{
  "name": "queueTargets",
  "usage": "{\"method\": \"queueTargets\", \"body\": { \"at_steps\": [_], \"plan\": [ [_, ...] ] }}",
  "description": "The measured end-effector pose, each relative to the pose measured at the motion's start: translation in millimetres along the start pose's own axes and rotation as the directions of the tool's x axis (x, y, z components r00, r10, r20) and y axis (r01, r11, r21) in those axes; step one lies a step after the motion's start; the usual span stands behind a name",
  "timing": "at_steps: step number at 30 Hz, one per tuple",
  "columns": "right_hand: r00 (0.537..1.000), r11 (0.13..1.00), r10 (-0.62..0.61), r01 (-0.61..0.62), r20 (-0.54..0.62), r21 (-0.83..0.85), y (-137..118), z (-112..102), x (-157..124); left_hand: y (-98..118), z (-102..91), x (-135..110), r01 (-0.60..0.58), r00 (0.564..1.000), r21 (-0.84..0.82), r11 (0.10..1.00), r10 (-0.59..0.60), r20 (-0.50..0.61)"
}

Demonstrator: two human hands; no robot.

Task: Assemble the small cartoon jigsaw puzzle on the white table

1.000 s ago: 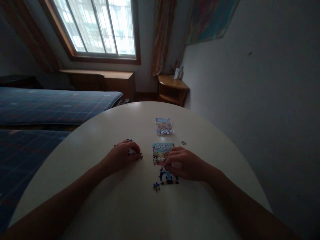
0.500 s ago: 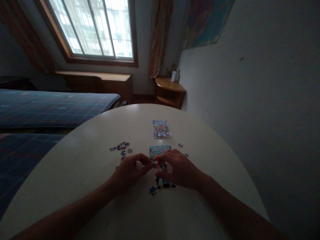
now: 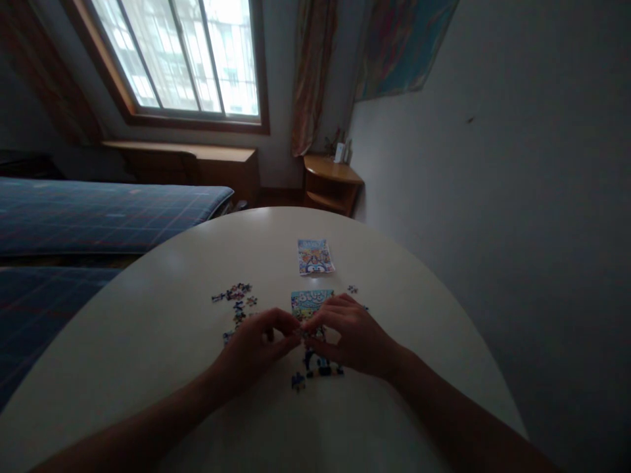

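Observation:
A partly joined jigsaw puzzle point(image 3: 311, 299) lies on the round table, its top edge printed with lettering; my hands cover much of its middle. At its left side my left hand point(image 3: 261, 341) is closed in a pinch on a small puzzle piece point(image 3: 302, 332), mostly hidden by the fingertips. My right hand point(image 3: 348, 335) reaches over the puzzle from the right, thumb and forefinger bent together on that same piece. Below the hands, the puzzle's dark lower strip point(image 3: 324, 372) shows, with a loose blue puzzle piece point(image 3: 298, 382) just left of it.
Loose pieces point(image 3: 238, 291) are heaped to the left on the white table point(image 3: 197, 263). A single piece point(image 3: 352, 289) lies to the right. Beyond the puzzle is a printed picture sheet point(image 3: 315, 257). A bed point(image 3: 108, 210) stands left of the table, a wall point(image 3: 493, 197) right.
My hands have drawn slightly closer together at the puzzle's left side, fingertips now meeting around the piece. The whole view has shifted a little.

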State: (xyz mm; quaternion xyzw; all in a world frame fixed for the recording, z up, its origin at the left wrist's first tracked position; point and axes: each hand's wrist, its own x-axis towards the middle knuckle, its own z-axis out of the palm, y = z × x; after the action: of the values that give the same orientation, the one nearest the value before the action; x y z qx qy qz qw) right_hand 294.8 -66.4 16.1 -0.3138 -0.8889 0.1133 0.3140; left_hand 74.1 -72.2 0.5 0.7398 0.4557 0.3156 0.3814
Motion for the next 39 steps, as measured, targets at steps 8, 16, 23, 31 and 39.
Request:
{"method": "queueTargets", "body": {
  "at_steps": [8,16,23,31,39],
  "plan": [
    [1.000,1.000,0.014,-0.014,-0.003,0.000,2,2,-2,1,-0.2,0,-0.013,0.999,0.036,0.999,0.014,-0.031],
    [0.979,0.986,0.165,-0.159,0.122,-0.058,21,-26,-6,-6,4.0,-6,-0.278,0.960,0.273,0.921,0.258,0.106],
    [0.943,0.963,0.270,-0.261,0.196,-0.072,41,-32,-11,-9,1.8,-9,-0.530,0.836,0.443,0.724,0.357,0.417],
    [0.930,0.962,0.273,-0.270,0.248,-0.044,35,-28,-7,-7,-0.4,-8,-0.544,0.821,0.426,0.723,0.354,0.448],
    [0.939,0.971,0.241,-0.235,0.245,-0.054,37,-25,-6,-9,-0.6,-8,-0.551,0.818,0.423,0.719,0.365,0.445]
  ]
}}
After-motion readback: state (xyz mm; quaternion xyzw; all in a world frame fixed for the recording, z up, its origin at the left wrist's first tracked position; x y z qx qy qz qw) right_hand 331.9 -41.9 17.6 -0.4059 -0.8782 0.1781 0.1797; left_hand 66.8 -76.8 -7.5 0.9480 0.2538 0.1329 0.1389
